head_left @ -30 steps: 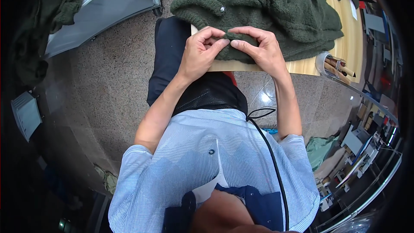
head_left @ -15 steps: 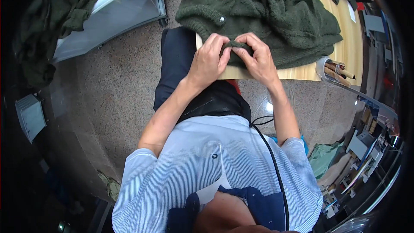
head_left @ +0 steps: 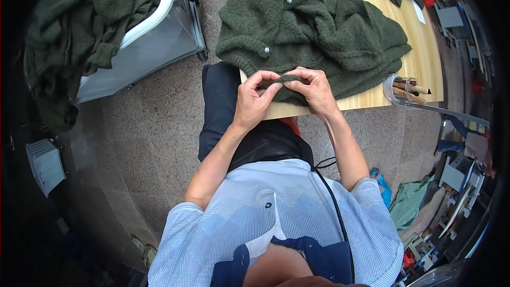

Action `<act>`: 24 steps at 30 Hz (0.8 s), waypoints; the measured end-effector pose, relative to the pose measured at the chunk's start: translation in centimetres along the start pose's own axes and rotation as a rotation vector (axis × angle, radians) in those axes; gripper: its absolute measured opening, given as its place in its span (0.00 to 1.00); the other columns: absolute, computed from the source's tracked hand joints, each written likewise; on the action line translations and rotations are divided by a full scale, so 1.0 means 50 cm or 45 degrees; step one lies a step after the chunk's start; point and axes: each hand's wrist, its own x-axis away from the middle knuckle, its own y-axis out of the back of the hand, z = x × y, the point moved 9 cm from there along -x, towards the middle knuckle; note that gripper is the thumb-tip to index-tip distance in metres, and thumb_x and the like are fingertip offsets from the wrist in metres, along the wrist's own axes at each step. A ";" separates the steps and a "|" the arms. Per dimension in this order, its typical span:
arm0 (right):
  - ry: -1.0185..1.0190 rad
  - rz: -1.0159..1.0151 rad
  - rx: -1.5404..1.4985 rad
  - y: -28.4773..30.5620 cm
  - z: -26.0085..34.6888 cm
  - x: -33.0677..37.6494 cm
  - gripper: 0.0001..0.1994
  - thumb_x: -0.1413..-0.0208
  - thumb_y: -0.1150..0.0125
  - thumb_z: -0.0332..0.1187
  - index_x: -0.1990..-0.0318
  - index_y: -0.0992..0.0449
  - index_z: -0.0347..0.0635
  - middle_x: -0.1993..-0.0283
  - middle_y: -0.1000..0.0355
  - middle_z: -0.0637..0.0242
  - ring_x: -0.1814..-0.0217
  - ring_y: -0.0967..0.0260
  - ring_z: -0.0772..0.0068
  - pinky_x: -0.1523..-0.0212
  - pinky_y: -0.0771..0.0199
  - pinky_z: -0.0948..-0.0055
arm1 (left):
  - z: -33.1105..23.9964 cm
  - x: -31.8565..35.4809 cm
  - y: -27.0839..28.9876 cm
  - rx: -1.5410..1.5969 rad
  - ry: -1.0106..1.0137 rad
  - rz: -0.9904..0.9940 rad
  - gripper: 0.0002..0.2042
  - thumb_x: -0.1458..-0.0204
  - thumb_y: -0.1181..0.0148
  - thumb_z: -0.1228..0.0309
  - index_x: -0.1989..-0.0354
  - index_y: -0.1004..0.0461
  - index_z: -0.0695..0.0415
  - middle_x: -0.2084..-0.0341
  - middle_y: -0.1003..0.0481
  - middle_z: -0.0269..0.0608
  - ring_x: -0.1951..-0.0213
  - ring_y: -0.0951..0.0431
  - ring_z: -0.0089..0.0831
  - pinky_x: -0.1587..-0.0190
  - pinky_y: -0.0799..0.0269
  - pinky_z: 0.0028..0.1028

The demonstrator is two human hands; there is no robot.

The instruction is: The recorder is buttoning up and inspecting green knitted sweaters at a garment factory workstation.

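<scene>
While the surface (head_left: 426, 65) bears a green garment (head_left: 313, 34), left hand (head_left: 253, 100) and right hand (head_left: 316, 92), grip clamped, hold its fabric.

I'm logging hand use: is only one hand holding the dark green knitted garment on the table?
No, the left hand and right hand both pinch the dark green knitted garment between their fingers.

Your bare fingertips (head_left: 274, 77) partly hide the pinched dark green knit garment (head_left: 319, 26); upper frame edge crops left-hand dark green fabric heap (head_left: 118, 0).
</scene>
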 end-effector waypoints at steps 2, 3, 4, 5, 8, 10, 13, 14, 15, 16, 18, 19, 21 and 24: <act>0.064 -0.056 0.232 0.003 0.012 -0.003 0.09 0.33 0.26 0.27 0.50 0.14 0.32 0.58 0.17 0.71 0.55 0.23 0.82 0.51 0.24 0.74 | -0.001 -0.010 0.000 0.161 -0.032 0.057 0.15 0.30 0.29 0.74 0.39 0.21 0.65 0.49 0.17 0.38 0.53 0.17 0.20 0.51 0.16 0.22; 0.073 -0.053 0.229 -0.002 0.015 -0.002 0.09 0.33 0.26 0.27 0.50 0.14 0.32 0.58 0.17 0.71 0.55 0.23 0.82 0.51 0.24 0.74 | 0.000 -0.013 0.004 0.155 -0.040 0.056 0.15 0.30 0.29 0.74 0.39 0.21 0.65 0.49 0.17 0.38 0.53 0.17 0.20 0.51 0.16 0.22; 0.217 -0.136 0.474 -0.006 0.054 0.008 0.09 0.33 0.27 0.27 0.49 0.16 0.32 0.57 0.18 0.65 0.55 0.21 0.74 0.51 0.23 0.70 | 0.009 -0.017 0.023 0.251 0.102 -0.117 0.18 0.30 0.29 0.73 0.35 0.23 0.65 0.47 0.17 0.40 0.51 0.16 0.22 0.50 0.15 0.24; 0.362 -0.222 0.719 -0.013 0.090 0.017 0.10 0.32 0.28 0.26 0.48 0.18 0.31 0.56 0.19 0.58 0.55 0.18 0.65 0.52 0.22 0.65 | 0.019 -0.015 0.042 0.348 0.244 -0.289 0.22 0.29 0.29 0.71 0.32 0.25 0.65 0.46 0.17 0.41 0.49 0.14 0.23 0.50 0.13 0.25; 0.535 -0.227 0.881 -0.047 0.132 0.020 0.11 0.33 0.31 0.24 0.47 0.22 0.29 0.56 0.23 0.50 0.54 0.20 0.50 0.52 0.22 0.61 | 0.032 -0.045 0.057 0.465 0.406 -0.337 0.26 0.28 0.29 0.66 0.28 0.28 0.66 0.45 0.17 0.44 0.48 0.11 0.29 0.54 0.12 0.26; 0.628 -0.230 0.921 -0.062 0.142 0.010 0.10 0.33 0.31 0.23 0.49 0.22 0.30 0.56 0.23 0.48 0.54 0.20 0.45 0.52 0.22 0.57 | 0.038 -0.070 0.050 0.493 0.460 -0.340 0.20 0.28 0.28 0.65 0.36 0.23 0.63 0.51 0.15 0.41 0.56 0.09 0.27 0.64 0.17 0.21; 0.736 -0.205 0.972 -0.079 0.145 -0.020 0.08 0.34 0.32 0.20 0.51 0.22 0.31 0.55 0.22 0.45 0.52 0.21 0.36 0.52 0.22 0.49 | 0.067 -0.109 0.066 0.452 0.493 -0.319 0.12 0.30 0.26 0.65 0.47 0.19 0.58 0.57 0.14 0.34 0.63 0.11 0.21 0.72 0.23 0.17; 0.768 -0.205 1.003 -0.084 0.146 -0.030 0.08 0.35 0.32 0.20 0.51 0.22 0.31 0.55 0.22 0.45 0.52 0.20 0.37 0.52 0.22 0.49 | 0.068 -0.120 0.071 0.486 0.443 -0.358 0.08 0.31 0.24 0.68 0.56 0.19 0.55 0.62 0.14 0.31 0.68 0.14 0.18 0.77 0.30 0.16; 0.800 -0.205 1.033 -0.089 0.148 -0.038 0.08 0.35 0.32 0.20 0.51 0.21 0.32 0.56 0.22 0.46 0.52 0.20 0.38 0.53 0.21 0.49 | 0.072 -0.130 0.073 0.483 0.433 -0.359 0.08 0.31 0.24 0.68 0.56 0.19 0.55 0.62 0.14 0.31 0.68 0.14 0.18 0.77 0.30 0.16; 0.807 -0.209 1.030 -0.089 0.146 -0.044 0.08 0.35 0.32 0.20 0.51 0.21 0.32 0.56 0.22 0.46 0.52 0.20 0.38 0.53 0.21 0.49 | 0.078 -0.136 0.073 0.490 0.471 -0.392 0.08 0.32 0.24 0.68 0.55 0.19 0.55 0.62 0.15 0.30 0.69 0.15 0.16 0.77 0.31 0.16; 0.815 -0.199 1.046 -0.090 0.144 -0.057 0.09 0.36 0.33 0.18 0.50 0.21 0.32 0.55 0.21 0.46 0.52 0.19 0.38 0.51 0.20 0.49 | 0.079 -0.145 0.074 0.494 0.498 -0.419 0.08 0.32 0.24 0.69 0.55 0.18 0.55 0.63 0.15 0.29 0.70 0.17 0.15 0.77 0.32 0.16; 0.819 -0.214 1.051 -0.083 0.146 -0.061 0.09 0.36 0.33 0.18 0.50 0.21 0.32 0.55 0.21 0.46 0.52 0.19 0.38 0.51 0.20 0.49 | 0.077 -0.150 0.064 0.444 0.490 -0.388 0.07 0.32 0.24 0.69 0.55 0.18 0.55 0.63 0.16 0.29 0.69 0.18 0.15 0.74 0.30 0.17; 0.951 -0.306 1.098 -0.066 0.170 -0.051 0.11 0.39 0.34 0.18 0.50 0.20 0.33 0.54 0.20 0.46 0.51 0.19 0.38 0.50 0.18 0.49 | 0.067 -0.158 0.042 0.398 0.466 -0.321 0.06 0.33 0.24 0.70 0.55 0.17 0.56 0.64 0.16 0.29 0.68 0.19 0.16 0.72 0.28 0.19; 0.905 -0.419 1.225 -0.045 0.146 -0.036 0.13 0.42 0.36 0.22 0.50 0.18 0.36 0.53 0.19 0.46 0.50 0.18 0.38 0.50 0.15 0.48 | 0.038 -0.131 0.016 0.165 0.372 -0.331 0.04 0.32 0.27 0.72 0.60 0.17 0.55 0.66 0.20 0.27 0.63 0.22 0.19 0.62 0.24 0.26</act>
